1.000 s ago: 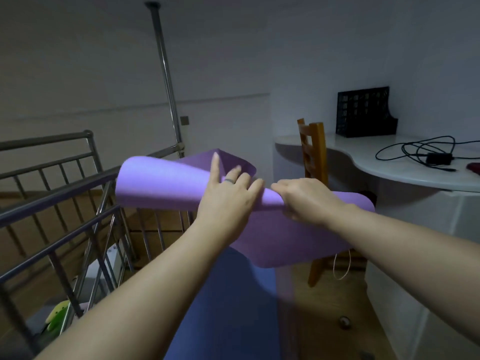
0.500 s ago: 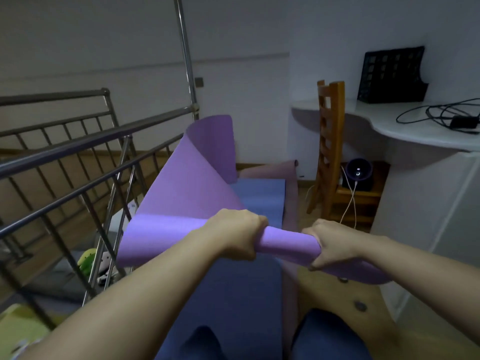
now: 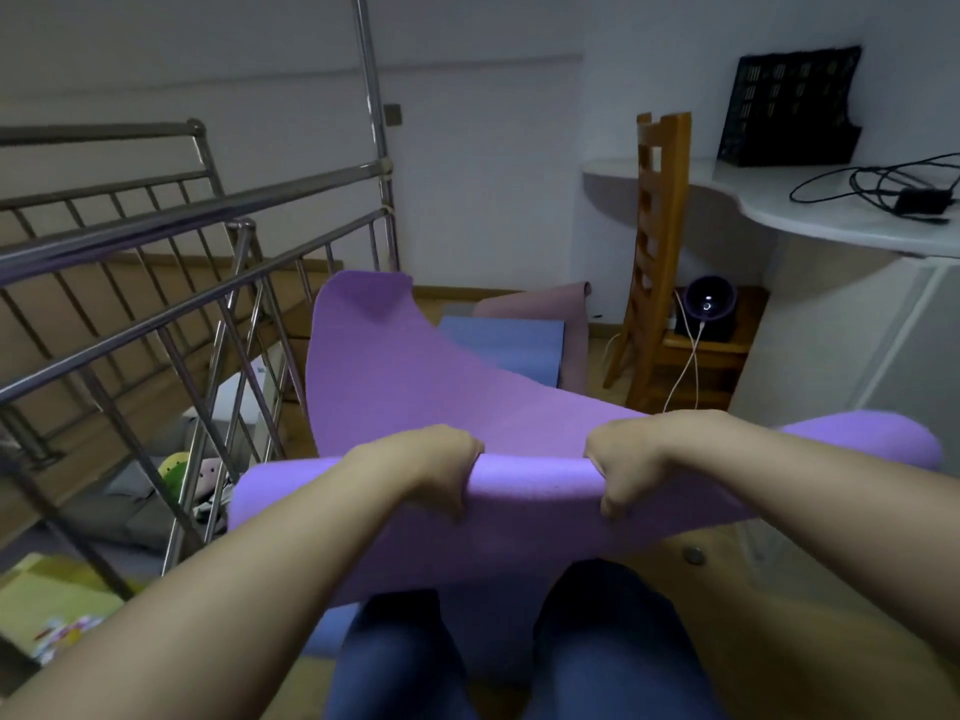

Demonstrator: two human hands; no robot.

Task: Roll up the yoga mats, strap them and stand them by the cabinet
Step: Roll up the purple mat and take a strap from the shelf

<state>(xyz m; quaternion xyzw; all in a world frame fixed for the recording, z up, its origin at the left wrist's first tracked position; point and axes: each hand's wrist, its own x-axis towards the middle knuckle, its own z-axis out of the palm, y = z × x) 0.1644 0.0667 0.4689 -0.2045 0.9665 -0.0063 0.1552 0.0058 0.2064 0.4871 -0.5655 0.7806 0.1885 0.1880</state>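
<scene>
Left hand (image 3: 415, 470) and right hand (image 3: 644, 459) both curl over the started roll of the purple mat (image 3: 395, 387). Knuckles are up and fingers are wrapped round the tube, with a bare stretch of roll between the two.

Roll's long axis runs left to right across the body, above the knees, with its right end a little higher. The loose sheet leads forward, away from both hands, and its far end curls up beside the railing (image 3: 208, 220). Neither hand is nearer, so rolling on likely needs both wrists turning together.

Mat looks like soft matte foam, held off the floor. The roll is loose and uneven.

Blue mat (image 3: 509, 345) and pinkish mat (image 3: 571, 314) lie on the floor beyond, not rolled. No strap in view.
</scene>
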